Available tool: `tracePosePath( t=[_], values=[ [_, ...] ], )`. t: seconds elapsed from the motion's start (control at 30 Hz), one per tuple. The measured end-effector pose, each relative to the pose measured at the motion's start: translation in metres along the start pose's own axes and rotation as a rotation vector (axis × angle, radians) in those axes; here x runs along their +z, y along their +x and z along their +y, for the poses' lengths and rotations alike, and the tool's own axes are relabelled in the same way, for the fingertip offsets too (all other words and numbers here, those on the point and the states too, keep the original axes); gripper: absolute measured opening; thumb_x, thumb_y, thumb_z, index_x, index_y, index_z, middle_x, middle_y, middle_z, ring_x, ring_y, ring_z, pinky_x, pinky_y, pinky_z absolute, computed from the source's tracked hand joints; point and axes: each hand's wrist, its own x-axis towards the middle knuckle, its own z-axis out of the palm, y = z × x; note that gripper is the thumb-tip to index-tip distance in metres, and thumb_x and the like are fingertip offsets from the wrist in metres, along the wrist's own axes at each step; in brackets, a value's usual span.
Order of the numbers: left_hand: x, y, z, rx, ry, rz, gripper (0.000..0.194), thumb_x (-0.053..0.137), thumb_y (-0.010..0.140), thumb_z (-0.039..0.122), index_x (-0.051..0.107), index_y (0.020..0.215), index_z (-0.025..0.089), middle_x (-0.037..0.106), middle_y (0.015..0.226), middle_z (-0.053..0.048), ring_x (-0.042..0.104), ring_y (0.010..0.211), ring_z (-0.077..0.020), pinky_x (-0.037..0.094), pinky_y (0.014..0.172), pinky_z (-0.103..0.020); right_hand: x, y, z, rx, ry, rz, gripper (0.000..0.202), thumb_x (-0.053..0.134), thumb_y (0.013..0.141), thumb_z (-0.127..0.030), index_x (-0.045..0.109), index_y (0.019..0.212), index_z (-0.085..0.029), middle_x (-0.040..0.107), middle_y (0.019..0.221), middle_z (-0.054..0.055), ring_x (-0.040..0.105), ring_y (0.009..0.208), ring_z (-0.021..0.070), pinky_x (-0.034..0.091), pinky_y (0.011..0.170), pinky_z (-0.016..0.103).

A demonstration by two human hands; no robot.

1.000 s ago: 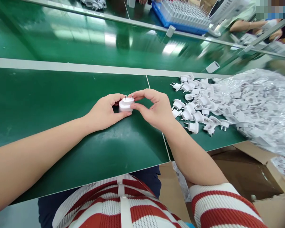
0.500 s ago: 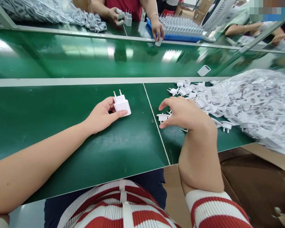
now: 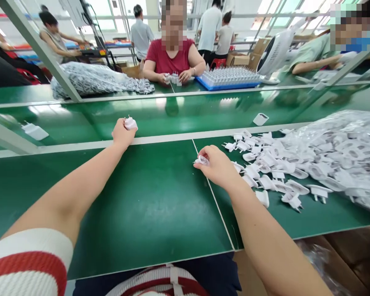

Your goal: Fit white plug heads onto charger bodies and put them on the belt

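My left hand (image 3: 123, 132) is stretched forward over the green conveyor strip, its fingers closed round a white plug adapter (image 3: 130, 123) with prongs pointing up. Lower down and to the right, my right hand (image 3: 212, 163) pinches a small white plug piece (image 3: 202, 160) above the white line on the green table (image 3: 160, 205). Right of that hand lies a loose pile of white plug pieces (image 3: 265, 160), which runs into a clear plastic bag (image 3: 342, 144) full of them.
On the conveyor strip (image 3: 89, 123) lie a white adapter (image 3: 35, 130) at the left and a white housing (image 3: 260, 119) at the right. A metal post (image 3: 46, 53) slants up at the left. Across the strip a person in red (image 3: 172, 61) handles plugs beside a blue tray (image 3: 228, 84).
My view has tilted up. My left hand has moved forward with the adapter, from the table to over the strip. My right hand has closed on a plug piece and come away from the pile.
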Motion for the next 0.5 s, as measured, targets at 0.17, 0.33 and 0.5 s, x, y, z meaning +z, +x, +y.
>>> tracePosePath(
  t=[0.17, 0.33, 0.5],
  values=[
    [0.001, 0.012, -0.014, -0.084, 0.102, 0.113, 0.052, 0.079, 0.075, 0.036, 0.052, 0.117, 0.022, 0.067, 0.132, -0.014, 0.061, 0.126, -0.0361, 0.036, 0.107, -0.05, 0.007, 0.001, -0.002, 0.015, 0.179, 0.047, 0.027, 0.076, 0.081, -0.02, 0.067, 0.106, -0.025, 0.073, 0.1, 0.003, 0.066, 0.081, 0.0219, 0.051, 0.073, 0.037],
    [0.001, -0.009, -0.001, 0.057, 0.17, 0.245, 0.072, 0.068, 0.082, 0.069, 0.051, 0.125, 0.014, 0.041, 0.157, -0.018, 0.011, 0.158, -0.0449, 0.018, 0.104, -0.058, 0.015, -0.004, -0.009, -0.042, 0.27, 0.102, 0.023, 0.079, 0.081, -0.019, 0.072, 0.102, -0.026, 0.075, 0.106, 0.004, 0.07, 0.09, 0.0235, 0.055, 0.085, 0.041],
    [0.054, -0.015, 0.044, 0.672, 0.141, 0.216, 0.076, 0.07, 0.084, 0.055, 0.041, 0.143, 0.018, 0.034, 0.165, -0.018, 0.027, 0.156, -0.0396, 0.02, 0.117, -0.057, 0.021, -0.005, -0.018, -0.066, 0.447, 0.104, 0.023, 0.078, 0.087, -0.02, 0.067, 0.107, -0.023, 0.072, 0.108, 0.004, 0.07, 0.088, 0.0195, 0.057, 0.082, 0.035]
  ],
)
